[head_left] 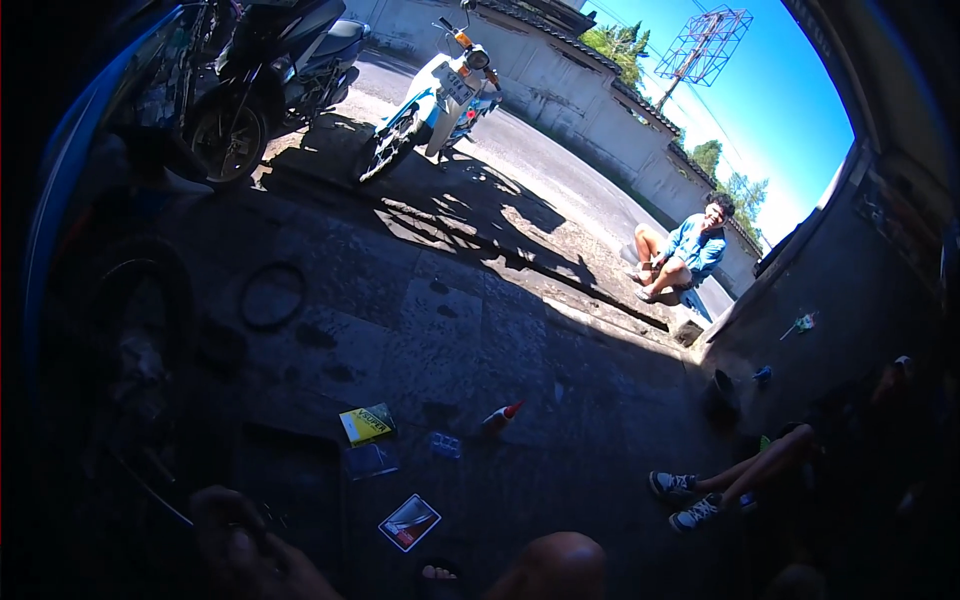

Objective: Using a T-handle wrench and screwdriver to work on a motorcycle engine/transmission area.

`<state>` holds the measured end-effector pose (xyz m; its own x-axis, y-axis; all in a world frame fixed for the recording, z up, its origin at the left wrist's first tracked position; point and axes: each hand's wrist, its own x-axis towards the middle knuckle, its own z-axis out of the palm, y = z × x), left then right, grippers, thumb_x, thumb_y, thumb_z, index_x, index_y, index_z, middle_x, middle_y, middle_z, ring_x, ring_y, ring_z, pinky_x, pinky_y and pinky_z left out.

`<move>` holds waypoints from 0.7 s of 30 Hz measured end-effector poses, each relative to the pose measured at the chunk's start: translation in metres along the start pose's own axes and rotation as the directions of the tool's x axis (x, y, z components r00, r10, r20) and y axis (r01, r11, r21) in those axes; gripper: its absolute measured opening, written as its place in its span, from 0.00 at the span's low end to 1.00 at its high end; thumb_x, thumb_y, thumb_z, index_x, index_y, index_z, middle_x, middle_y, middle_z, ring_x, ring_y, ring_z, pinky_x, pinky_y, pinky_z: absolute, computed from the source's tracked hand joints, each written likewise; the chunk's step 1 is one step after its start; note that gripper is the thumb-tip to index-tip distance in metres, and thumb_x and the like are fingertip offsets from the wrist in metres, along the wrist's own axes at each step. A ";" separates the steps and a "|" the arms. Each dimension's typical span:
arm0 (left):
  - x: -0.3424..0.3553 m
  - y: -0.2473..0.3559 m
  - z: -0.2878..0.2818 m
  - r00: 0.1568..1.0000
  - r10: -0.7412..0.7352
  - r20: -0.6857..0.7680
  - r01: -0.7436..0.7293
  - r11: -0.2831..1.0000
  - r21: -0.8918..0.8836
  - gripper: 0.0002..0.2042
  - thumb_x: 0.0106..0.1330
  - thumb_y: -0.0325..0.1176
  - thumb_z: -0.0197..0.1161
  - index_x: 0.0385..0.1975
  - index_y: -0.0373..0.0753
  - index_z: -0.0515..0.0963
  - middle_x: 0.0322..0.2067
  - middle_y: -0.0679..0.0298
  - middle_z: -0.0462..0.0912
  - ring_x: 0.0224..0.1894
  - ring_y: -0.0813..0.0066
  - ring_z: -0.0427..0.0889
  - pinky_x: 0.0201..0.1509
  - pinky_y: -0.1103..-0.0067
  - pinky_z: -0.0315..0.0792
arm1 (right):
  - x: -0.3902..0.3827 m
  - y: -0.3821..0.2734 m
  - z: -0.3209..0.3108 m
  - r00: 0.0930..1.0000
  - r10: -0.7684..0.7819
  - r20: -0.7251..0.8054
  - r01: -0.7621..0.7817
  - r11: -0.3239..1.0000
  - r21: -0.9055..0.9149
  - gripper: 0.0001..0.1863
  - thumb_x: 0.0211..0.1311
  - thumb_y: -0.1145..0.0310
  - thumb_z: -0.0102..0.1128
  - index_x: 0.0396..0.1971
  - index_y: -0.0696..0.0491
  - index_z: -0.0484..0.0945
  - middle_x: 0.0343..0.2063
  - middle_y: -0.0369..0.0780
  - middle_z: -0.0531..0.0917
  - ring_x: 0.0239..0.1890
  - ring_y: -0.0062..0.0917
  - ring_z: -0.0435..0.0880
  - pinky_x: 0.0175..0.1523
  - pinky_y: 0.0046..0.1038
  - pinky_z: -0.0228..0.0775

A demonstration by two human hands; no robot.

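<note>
In deep shadow at the lower left, my left hand (pixel 245 540) is closed round a small dark thing that I cannot make out, beside the dark wheel (pixel 140 355) of a parked vehicle. My right hand does not show clearly. My bare knee (pixel 560 565) and sandaled foot (pixel 440 571) are at the bottom. On the floor in front lie a yellow packet (pixel 365 425), a dark packet (pixel 370 461), a small clear blister pack (pixel 445 445), a red-tipped white bottle (pixel 497 416), a red-and-grey card (pixel 408 522) and a black ring (pixel 244 300).
Two motorbikes (pixel 270 90) (pixel 440 95) stand by the road. A person in a blue top (pixel 695 245) sits at the sunlit edge, beyond a narrow gutter (pixel 600 300). Another person's legs in sneakers (pixel 760 470) stretch from the right, near a dark wall (pixel 840 290).
</note>
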<state>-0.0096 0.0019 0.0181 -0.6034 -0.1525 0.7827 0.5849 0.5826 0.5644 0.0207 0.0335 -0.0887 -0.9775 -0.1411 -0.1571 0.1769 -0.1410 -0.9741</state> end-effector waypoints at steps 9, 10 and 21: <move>0.030 -0.045 -0.078 0.438 -0.886 0.152 0.685 0.220 -0.695 0.13 0.74 0.36 0.51 0.41 0.33 0.77 0.25 0.64 0.76 0.24 0.79 0.72 0.28 0.84 0.69 | -0.037 -0.083 -0.046 0.989 0.008 0.150 0.025 0.975 -0.219 0.19 0.71 0.64 0.52 0.53 0.61 0.75 0.39 0.48 0.84 0.43 0.27 0.82 0.49 0.32 0.71; -0.012 -0.082 -0.028 0.404 -0.881 0.246 0.726 0.146 -0.672 0.13 0.74 0.36 0.51 0.41 0.33 0.77 0.25 0.64 0.76 0.24 0.79 0.72 0.28 0.84 0.69 | -0.057 -0.077 -0.093 1.000 0.015 0.027 -0.006 0.953 -0.304 0.19 0.72 0.64 0.52 0.53 0.62 0.75 0.39 0.49 0.84 0.43 0.28 0.82 0.49 0.32 0.71; -0.031 -0.144 -0.056 0.422 -0.770 0.479 0.584 -0.172 -0.793 0.14 0.72 0.36 0.54 0.53 0.39 0.76 0.42 0.64 0.82 0.41 0.75 0.80 0.43 0.81 0.76 | -0.136 -0.127 -0.109 0.993 -0.088 0.073 0.114 0.805 -0.582 0.14 0.68 0.62 0.57 0.41 0.58 0.80 0.27 0.50 0.81 0.30 0.36 0.82 0.37 0.35 0.73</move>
<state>-0.0444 -0.1217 -0.0729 -0.9644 -0.1309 -0.2296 -0.0236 -0.8226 0.5681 0.1185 0.1770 0.0392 -0.9782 -0.1990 -0.0586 -0.0360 0.4407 -0.8969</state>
